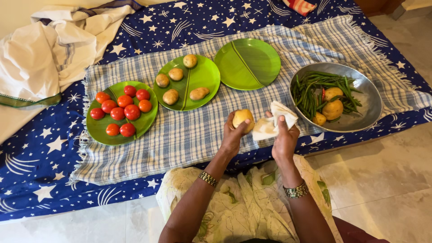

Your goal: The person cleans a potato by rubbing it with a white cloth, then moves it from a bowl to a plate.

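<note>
I see the left hand (233,135) closed around a potato (243,118), the fingers wrapped from below so that the upper side of the potato stays free. The right hand (284,137) grips a folded white cloth (273,122), pinched between thumb and fingers, and the cloth's edge is just beside the potato, perhaps touching it; I judge the potato is held up like this so the cloth can reach its skin. Both hands are raised above the near edge of the checked blue-white cloth (193,130), which is spread over a dark blue sheet with stars (40,157).

Outward from the hands, a steel bowl (369,105) stands at the right end of the checked cloth. It contains green beans (310,90) and a few more potatoes (333,108), with something small and red between them. Three green plates lie in a row toward the far edge: the left plate (96,130) carries tomatoes (121,110), the middle plate (207,78) carries five potatoes (180,81), and the right plate (247,63) has nothing on it. It seems each kind gets its own plate. White fabric (40,58) is bunched at the far left corner.
</note>
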